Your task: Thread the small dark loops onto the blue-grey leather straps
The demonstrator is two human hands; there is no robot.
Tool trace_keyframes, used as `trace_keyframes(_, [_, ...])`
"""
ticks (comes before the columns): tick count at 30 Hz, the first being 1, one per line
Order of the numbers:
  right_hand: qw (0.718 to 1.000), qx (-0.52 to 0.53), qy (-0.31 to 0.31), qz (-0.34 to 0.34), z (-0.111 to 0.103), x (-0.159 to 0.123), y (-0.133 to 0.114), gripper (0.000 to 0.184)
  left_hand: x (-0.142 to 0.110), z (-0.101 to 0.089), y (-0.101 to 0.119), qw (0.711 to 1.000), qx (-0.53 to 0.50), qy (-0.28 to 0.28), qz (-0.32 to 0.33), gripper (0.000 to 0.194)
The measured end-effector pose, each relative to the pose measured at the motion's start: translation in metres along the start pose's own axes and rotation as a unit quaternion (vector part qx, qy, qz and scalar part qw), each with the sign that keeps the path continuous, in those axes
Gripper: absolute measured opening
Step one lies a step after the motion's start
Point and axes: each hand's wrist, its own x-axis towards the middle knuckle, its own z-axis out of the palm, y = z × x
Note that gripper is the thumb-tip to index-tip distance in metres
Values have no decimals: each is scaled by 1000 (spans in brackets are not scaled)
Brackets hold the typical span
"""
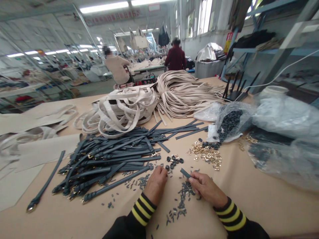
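My right hand [206,189] pinches the end of a short dark teal strap piece [185,173] just above the table. My left hand [156,184] rests curled on the table beside a few small dark rings [173,161]; what its fingertips touch is hidden. Between both hands lie several tiny dark strap offcuts [183,196]. A big pile of dark teal straps with gold buckles [107,159] spreads out to the left of my left hand.
Gold buckles [206,152] and a clear bag of dark rings [230,122] lie to the right. Cream straps [124,108] and cream cords [181,93] are heaped farther back. Plastic bags [284,139] fill the right side. Two people work at far tables.
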Motion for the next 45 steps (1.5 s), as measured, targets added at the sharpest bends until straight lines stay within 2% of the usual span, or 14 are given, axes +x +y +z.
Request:
trace_keyframes(4, [1000,2,-26,12,6,-2,-5,20,2,-5,-3,998,-45,-10,-29,12])
trace_keyframes(8, [998,-57,8,-35,14,-1,-15,11,-2,-7,-4,984,-176,10,-36,5])
trace_keyframes(13, [995,-64,59,-42,27,9,-19,15,-15,-4,16,916,-399,14,-44,13])
trace_keyframes(16, [996,-36,79,-30,32,11,-15,16,-20,-2,31,880,-472,21,-39,16])
trace_keyframes(19, [997,-10,61,-35,32,9,-13,15,-21,0,36,851,-522,23,-52,16])
trace_keyframes(21, [998,3,39,-46,30,6,-13,14,-21,2,35,800,-595,-2,-75,15])
trace_keyframes(25, [998,19,-12,-64,28,2,-18,12,-22,3,30,630,-765,-82,-108,26])
trace_keyframes(26, [997,16,-22,-66,27,2,-19,11,-23,3,29,602,-783,-101,-117,27])
trace_keyframes(28, [997,-4,-33,-70,27,1,-20,10,-25,2,26,575,-796,-133,-136,27])
trace_keyframes(33, [995,-69,-41,-65,28,0,-23,10,-28,3,21,573,-789,-151,-162,25])
trace_keyframes(35, [992,-105,-27,-68,28,-1,-24,9,-28,4,21,581,-785,-147,-156,25])
trace_keyframes(42, [986,-156,3,-54,33,-1,-23,6,-27,1,20,674,-723,-127,-87,27])
trace_keyframes(45, [986,-157,21,-46,37,0,-23,6,-26,2,19,697,-704,-112,-80,26])
